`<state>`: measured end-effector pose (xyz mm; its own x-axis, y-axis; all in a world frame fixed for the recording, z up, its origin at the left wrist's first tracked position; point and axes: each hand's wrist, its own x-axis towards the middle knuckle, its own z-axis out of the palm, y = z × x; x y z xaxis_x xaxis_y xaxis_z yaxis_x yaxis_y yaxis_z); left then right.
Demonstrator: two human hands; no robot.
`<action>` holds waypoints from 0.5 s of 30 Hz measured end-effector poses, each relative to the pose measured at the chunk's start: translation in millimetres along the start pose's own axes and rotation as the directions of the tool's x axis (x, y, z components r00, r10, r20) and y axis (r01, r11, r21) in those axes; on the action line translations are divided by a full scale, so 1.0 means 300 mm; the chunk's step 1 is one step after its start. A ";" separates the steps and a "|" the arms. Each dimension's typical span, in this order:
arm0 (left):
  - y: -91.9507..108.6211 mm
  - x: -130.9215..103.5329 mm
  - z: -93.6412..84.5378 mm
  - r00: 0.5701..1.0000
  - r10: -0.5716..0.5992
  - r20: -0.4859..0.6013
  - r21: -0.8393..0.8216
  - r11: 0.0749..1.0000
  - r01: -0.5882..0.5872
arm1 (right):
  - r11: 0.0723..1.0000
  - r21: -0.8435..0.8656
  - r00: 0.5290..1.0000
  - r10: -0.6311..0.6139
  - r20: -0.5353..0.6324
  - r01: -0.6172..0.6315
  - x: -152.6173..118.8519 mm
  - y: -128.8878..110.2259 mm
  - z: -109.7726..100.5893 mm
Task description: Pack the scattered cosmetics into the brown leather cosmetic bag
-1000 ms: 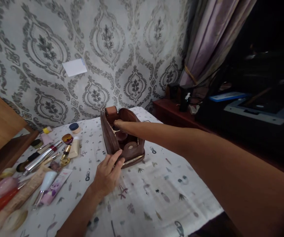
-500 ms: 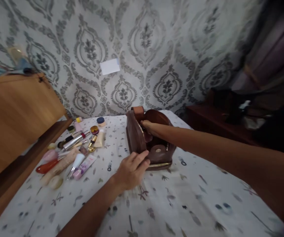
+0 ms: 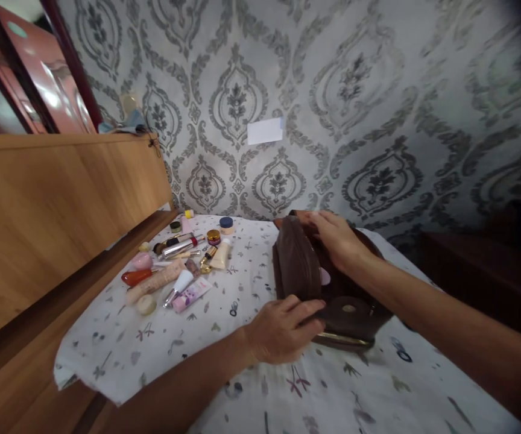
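Note:
A brown handbag [image 3: 299, 259] stands unzipped on the patterned white cloth, its opening facing me. My left hand [image 3: 285, 328] is closed on its near left edge, fingers curled over the zip side. My right hand [image 3: 337, 241] reaches over the opening. Its fingers are stretched out toward the far upper rim and touch the bag there; the thumb is hidden. Below that hand a small pale pink item [image 3: 325, 276] shows in the bag's mouth. A round magnetic snap [image 3: 348, 308] is on the inner flap. Most of the inside is dark.
Cosmetics lie at left on the cloth [image 3: 120, 349]: a pink-purple tube [image 3: 192, 295], a cream tube [image 3: 221, 255], a blue-lidded jar [image 3: 227, 225], a gold-lidded jar [image 3: 213, 236], brushes and others. A wooden board [image 3: 70, 193] borders the left; a patterned wall stands behind.
My right hand has come up from inside the handbag to its far rim. The pale pink item now shows. My left hand stays at the bag's edge. The view has swung left.

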<state>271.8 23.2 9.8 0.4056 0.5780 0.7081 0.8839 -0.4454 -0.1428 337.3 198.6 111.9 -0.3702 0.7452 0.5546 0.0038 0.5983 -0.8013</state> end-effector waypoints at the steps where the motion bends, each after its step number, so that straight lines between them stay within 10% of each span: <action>1: 0.003 0.005 -0.005 1.000 -0.022 -0.021 -0.064 0.998 0.020 | 1.000 0.010 1.000 -0.005 0.000 0.005 -0.022 -0.033 -0.007; 4: 0.017 0.029 -0.020 0.967 -0.245 -0.064 -0.414 0.888 0.198 | 0.978 0.011 0.978 -0.209 0.016 0.209 -0.146 -0.150 -0.023; 8: -0.007 0.055 -0.046 0.774 -0.633 0.025 -0.791 0.461 0.402 | 0.839 0.009 0.835 -0.542 0.099 0.544 -0.342 -0.255 -0.015; 11: -0.094 0.041 -0.060 0.641 -0.766 0.057 -0.813 0.337 0.475 | 0.706 0.069 0.684 -0.702 0.197 0.705 -0.442 -0.242 0.027; 15: -0.265 -0.035 -0.056 0.496 -0.863 0.098 -0.699 0.296 0.651 | 0.694 0.115 0.642 -0.707 0.296 0.711 -0.523 -0.161 0.128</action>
<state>193.2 41.0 25.4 -0.5384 0.7378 0.4072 0.3629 -0.2330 0.9022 359.6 41.3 55.0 -0.5152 -0.0318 0.8565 -0.3675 0.9110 -0.1872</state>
